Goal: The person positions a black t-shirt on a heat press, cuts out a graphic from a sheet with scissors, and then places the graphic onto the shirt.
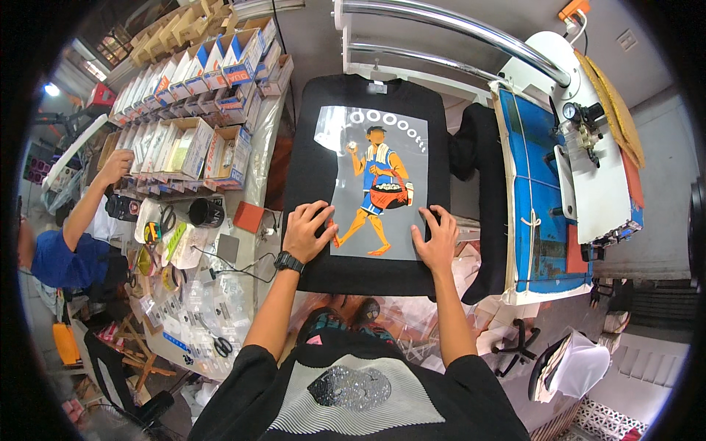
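A black shirt (pixel 301 162) lies flat in front of me, its collar at the far end. On its chest rests a clear transfer film sheet (pixel 342 169) with a printed walking figure (pixel 379 176) carrying a basket, and white lettering above it. My left hand (pixel 307 231), with a black watch (pixel 288 262) on the wrist, touches the shirt at the sheet's lower left edge, thumb and fingers apart. At the lower right edge, my right hand (pixel 439 237) rests with fingers bent and thumb spread. Neither hand appears to grip anything.
A heat press with a blue-covered pad (pixel 533 184) and gauge (pixel 570 111) stands right, below a chrome rail (pixel 471 29). Left, a co-worker's hand (pixel 116 166) reaches into file boxes (pixel 187 151). Scissors (pixel 222 345), a black mug (pixel 207 213) and tapes lie on the side table.
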`<state>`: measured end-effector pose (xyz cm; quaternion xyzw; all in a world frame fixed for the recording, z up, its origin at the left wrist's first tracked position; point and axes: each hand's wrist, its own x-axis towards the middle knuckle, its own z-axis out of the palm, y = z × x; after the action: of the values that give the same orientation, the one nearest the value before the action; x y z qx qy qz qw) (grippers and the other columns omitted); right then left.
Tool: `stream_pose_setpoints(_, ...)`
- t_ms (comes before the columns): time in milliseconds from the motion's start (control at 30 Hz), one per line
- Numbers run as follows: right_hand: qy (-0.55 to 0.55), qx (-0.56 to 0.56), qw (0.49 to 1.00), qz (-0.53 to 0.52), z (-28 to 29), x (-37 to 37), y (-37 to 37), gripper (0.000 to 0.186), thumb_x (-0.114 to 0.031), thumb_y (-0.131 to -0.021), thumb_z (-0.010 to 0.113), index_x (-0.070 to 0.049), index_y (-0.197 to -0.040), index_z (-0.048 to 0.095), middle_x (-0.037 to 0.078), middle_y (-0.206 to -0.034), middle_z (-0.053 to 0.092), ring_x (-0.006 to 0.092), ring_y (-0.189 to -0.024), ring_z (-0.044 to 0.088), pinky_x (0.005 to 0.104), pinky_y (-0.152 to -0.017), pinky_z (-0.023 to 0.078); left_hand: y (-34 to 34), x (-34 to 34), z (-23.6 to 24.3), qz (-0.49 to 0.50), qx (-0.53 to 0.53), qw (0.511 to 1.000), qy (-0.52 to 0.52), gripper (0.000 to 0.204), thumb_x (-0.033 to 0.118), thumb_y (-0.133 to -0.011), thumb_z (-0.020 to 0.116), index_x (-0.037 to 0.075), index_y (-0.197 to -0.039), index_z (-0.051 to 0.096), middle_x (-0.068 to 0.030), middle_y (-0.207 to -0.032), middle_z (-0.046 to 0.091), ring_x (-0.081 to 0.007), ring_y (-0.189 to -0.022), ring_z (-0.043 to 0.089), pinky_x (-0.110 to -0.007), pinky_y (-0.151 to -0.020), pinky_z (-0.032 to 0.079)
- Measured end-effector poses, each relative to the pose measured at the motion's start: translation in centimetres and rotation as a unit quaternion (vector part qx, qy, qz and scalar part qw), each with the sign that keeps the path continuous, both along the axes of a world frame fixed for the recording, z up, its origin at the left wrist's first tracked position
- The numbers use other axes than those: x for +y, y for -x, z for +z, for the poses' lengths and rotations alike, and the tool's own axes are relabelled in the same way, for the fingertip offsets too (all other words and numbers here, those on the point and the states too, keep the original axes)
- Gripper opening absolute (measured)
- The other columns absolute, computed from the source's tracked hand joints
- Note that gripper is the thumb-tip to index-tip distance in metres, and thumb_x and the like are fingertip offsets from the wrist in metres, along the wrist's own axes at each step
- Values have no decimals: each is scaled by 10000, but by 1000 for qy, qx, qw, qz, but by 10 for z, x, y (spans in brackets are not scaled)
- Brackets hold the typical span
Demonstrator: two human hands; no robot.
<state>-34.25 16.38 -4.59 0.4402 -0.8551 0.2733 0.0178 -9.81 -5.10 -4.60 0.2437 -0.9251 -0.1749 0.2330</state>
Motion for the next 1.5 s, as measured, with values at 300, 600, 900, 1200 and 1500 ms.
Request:
stream_pose_setpoints(300,24,-6,1000,10,-7,3,2,439,-328,-848,674,-137,-1242,640,81,-1297,552,309,-1233,469,470,-1042,343,-3,3,-2,3,-5,1000,-9,438,300,-829,734,121,-1222,660,-25,-1249,606,-256,-1125,542,-405,-935,420)
stream_pose_setpoints(600,67,18,998,0,37,29,8,403,-308,-964,574,-82,-1298,582,139,-1332,548,307,-1254,504,466,-1061,326,-8,-3,-9,-10,76,997,-29,405,194,-859,671,49,-1237,637,-133,-1209,634,-310,-1119,577,-416,-960,445)
stream_pose_setpoints(900,147,318,908,-229,144,227,114,285,-36,-897,545,-33,-1159,657,149,-1143,622,342,-1096,566,465,-976,419,-90,36,4,121,141,981,-59,276,84,-857,632,33,-1125,675,-137,-1069,679,-308,-959,631,-400,-873,496)
stream_pose_setpoints(1200,-139,354,878,-291,145,240,167,431,-362,-999,505,-157,-1378,518,85,-1370,499,295,-1285,470,554,-1000,382,-354,271,-200,180,-100,879,-431,257,209,-863,663,28,-1039,713,-155,-940,717,-261,-845,677,-370,-772,526)
stream_pose_setpoints(1500,-209,150,941,-217,162,296,264,470,-543,-1012,399,-190,-1224,626,103,-1187,658,344,-1147,594,598,-1007,359,-461,385,-227,227,-216,752,-580,333,294,-892,622,49,-1099,712,-168,-1017,731,-264,-952,687,-372,-841,513)
